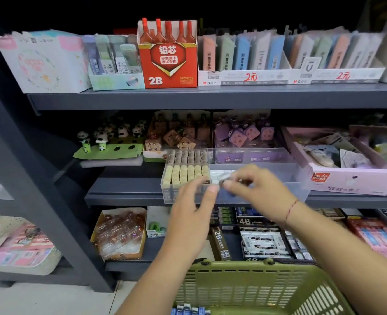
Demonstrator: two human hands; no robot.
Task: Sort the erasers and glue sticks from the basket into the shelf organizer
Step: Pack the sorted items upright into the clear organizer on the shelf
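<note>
A clear plastic organizer (299, 178) sits on the middle shelf. Its left section holds rows of cream and brown erasers (186, 169); a few white erasers (219, 175) lie in the right section. My right hand (253, 189) pinches a small wrapped eraser (225, 177) over the organizer's front edge. My left hand (190, 214) is raised beside it, thumb tip touching the same piece. The green basket (251, 289) is below, with blue-and-white packs (189, 310) visible at its bottom left.
The top shelf carries a red 2B lead box (168, 64) and eraser display boxes (290, 76). Panda figures (101, 139), a pink box (347, 176) and boxed stock flank the organizer. A lower shelf holds 2B and 4B packs (263, 242).
</note>
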